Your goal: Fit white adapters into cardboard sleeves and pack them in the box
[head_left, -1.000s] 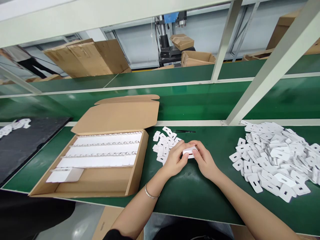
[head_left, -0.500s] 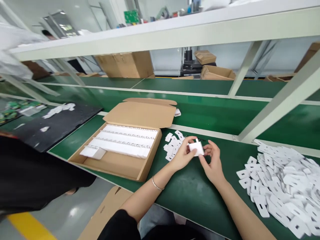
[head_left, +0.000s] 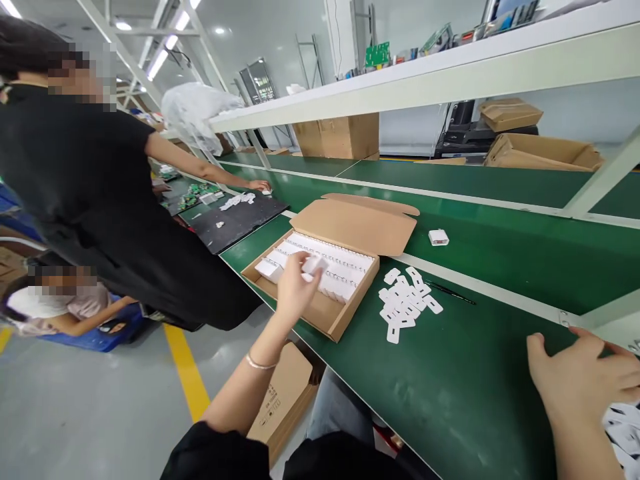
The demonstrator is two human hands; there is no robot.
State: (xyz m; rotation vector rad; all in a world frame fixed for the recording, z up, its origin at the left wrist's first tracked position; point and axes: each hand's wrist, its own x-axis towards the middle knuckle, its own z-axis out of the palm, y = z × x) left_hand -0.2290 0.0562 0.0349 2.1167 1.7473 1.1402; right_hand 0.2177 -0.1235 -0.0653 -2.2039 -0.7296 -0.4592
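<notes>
My left hand (head_left: 296, 288) is closed around a small white block-shaped piece (head_left: 316, 264), held over the open cardboard box (head_left: 361, 297). Rows of white pieces (head_left: 345, 255) with thin dividers fill the back of that box, and a separate white block (head_left: 269, 269) sits at its left end. At the far right, my right hand (head_left: 580, 373) is open with fingers apart, close above a heap of flat white plates with slots (head_left: 625, 427). Its fingertips are partly hidden. Between the hands, a smaller scatter of slotted white plates (head_left: 403, 307) lies on the green bench (head_left: 450, 387).
Behind the scatter are a black pen-like tool (head_left: 453, 292) and a white block with a dark-marked end (head_left: 439, 238). A person in black (head_left: 115, 193) reaches across a black mat (head_left: 240, 223) on the left. A shelf (head_left: 400, 93) with a slanting post (head_left: 600, 180) stands behind.
My left hand has carried the white piece leftward to above the box. My right hand has let go and moved right to the heap of plates. The view has turned left.
</notes>
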